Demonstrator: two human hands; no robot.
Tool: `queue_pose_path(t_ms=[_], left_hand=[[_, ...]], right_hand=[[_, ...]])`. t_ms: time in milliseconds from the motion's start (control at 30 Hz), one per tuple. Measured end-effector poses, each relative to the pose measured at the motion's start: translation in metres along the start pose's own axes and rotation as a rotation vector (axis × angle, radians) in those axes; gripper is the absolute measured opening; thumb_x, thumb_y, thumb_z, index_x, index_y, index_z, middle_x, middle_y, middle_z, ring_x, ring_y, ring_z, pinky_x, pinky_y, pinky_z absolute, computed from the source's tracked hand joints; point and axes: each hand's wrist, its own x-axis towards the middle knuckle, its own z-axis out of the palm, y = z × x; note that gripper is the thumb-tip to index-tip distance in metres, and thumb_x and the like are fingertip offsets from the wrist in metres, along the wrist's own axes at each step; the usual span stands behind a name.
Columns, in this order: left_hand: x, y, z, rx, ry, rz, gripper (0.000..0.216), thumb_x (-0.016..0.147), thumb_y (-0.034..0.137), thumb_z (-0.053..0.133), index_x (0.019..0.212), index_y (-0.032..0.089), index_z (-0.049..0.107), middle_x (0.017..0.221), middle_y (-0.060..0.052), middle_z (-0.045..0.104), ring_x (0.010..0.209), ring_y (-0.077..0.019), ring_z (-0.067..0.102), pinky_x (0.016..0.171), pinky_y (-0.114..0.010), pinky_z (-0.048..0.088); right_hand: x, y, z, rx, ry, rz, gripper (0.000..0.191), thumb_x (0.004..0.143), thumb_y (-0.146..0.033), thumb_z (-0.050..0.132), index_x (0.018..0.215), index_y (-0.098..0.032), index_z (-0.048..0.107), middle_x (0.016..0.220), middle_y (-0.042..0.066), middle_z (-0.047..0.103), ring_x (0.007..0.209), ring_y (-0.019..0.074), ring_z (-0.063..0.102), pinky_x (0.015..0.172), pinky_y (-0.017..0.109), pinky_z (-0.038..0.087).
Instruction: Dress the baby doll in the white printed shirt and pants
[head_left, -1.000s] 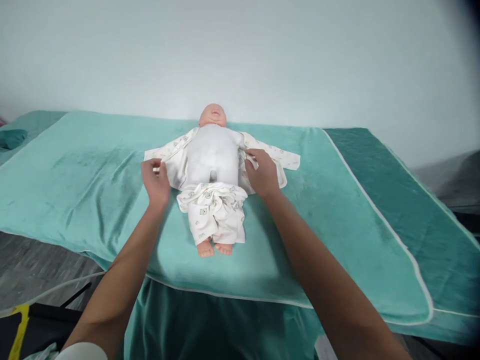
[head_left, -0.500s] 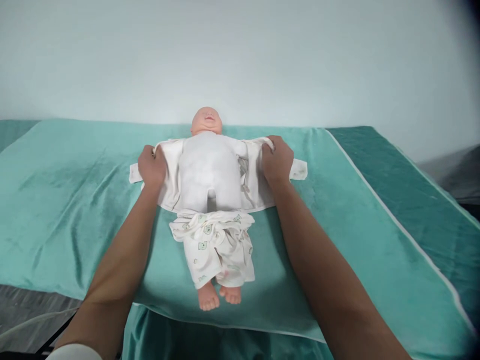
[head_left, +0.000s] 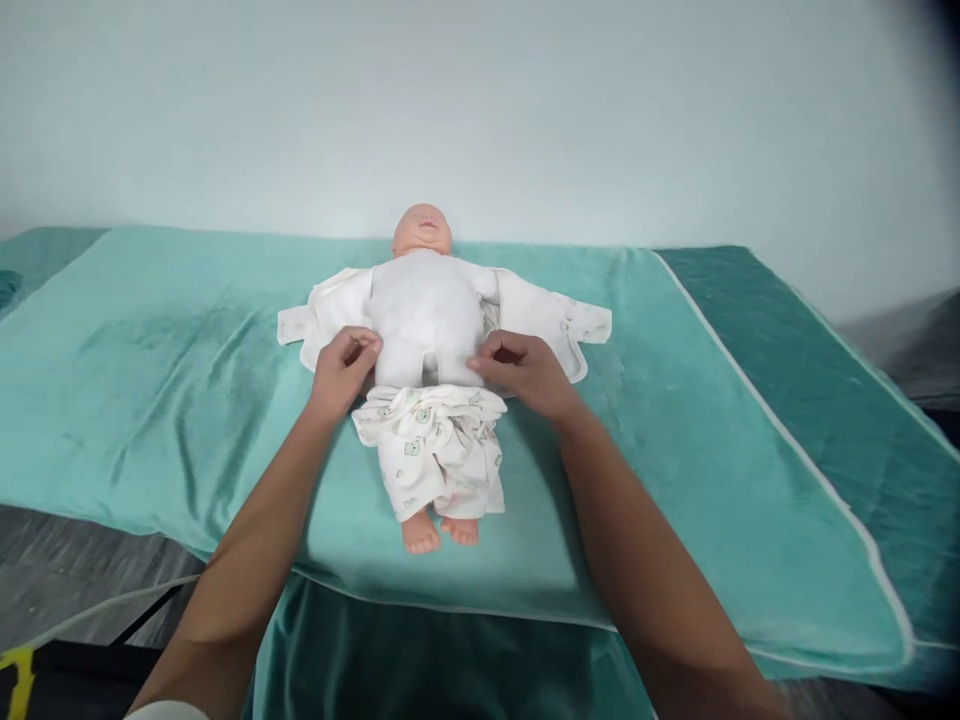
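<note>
A baby doll [head_left: 427, 305] with a white cloth body lies on its back, head away from me. Its white baby shirt [head_left: 532, 305] is spread open on both sides, sleeves pointing outward. White pants [head_left: 439, 445] with a green animal print are bunched below the hips, and the bare feet stick out of the legs. My left hand [head_left: 343, 368] is by the doll's hip on the left, fingers loosely curled and apart, holding nothing visible. My right hand [head_left: 525, 370] is at the opposite hip, thumb and fingers parted with a gap, also with nothing in it.
A green velvety cover [head_left: 180, 400] is spread over the bed, creased on the left, with a darker green piece [head_left: 810, 400] at the right. Behind rises a pale wall [head_left: 480, 110]. A cable [head_left: 97, 610] and a black-and-yellow object [head_left: 22, 680] are at lower left.
Both hands have let go of the shirt's front edges and moved inward and down to the doll's hips. The shirt panels now lie flat at the sides. The view has shifted slightly.
</note>
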Motion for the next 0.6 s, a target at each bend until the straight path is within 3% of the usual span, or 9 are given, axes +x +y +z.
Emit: queue_pose_path(t_ms=[100,233,367,600], left_hand=[[-0.035,0.006,-0.011,-0.048,-0.163,-0.034,0.019,0.083,0.039,0.076,0.086,0.021,0.07,0.072,0.002,0.058,0.064,-0.0117,0.051,0.06,-0.026,0.04],[-0.064,0.009,-0.026,-0.032,-0.288,0.032,0.021,0.082,0.038,0.079,0.095,0.022,0.073,0.085,0.0,0.059,0.073,-0.0121,0.053,0.066,-0.026,0.042],[-0.074,0.01,-0.028,-0.016,-0.314,0.152,0.027,0.082,0.036,0.081,0.105,0.024,0.074,0.095,-0.002,0.061,0.081,-0.014,0.056,0.072,-0.027,0.047],[-0.084,0.012,-0.026,0.057,-0.272,0.316,0.026,0.088,0.031,0.076,0.114,0.031,0.077,0.107,-0.005,0.057,0.104,-0.0192,0.058,0.092,-0.033,0.049]], right_hand=[[-0.019,0.006,-0.005,0.029,-0.123,-0.025,0.033,0.079,-0.046,0.081,0.072,-0.019,0.063,0.075,-0.002,0.056,0.069,0.0125,0.048,0.064,0.029,0.037],[-0.04,0.011,-0.006,0.047,-0.163,-0.092,0.025,0.08,-0.043,0.083,0.085,-0.022,0.069,0.092,0.002,0.061,0.08,0.0159,0.053,0.073,0.032,0.042],[-0.054,0.013,-0.001,0.019,-0.147,-0.156,0.018,0.087,-0.039,0.078,0.091,-0.025,0.066,0.098,0.003,0.06,0.089,0.019,0.054,0.081,0.035,0.044],[-0.06,0.014,0.006,-0.012,-0.102,-0.3,0.013,0.093,-0.033,0.07,0.09,-0.025,0.06,0.094,0.003,0.056,0.087,0.0188,0.051,0.078,0.035,0.041]])
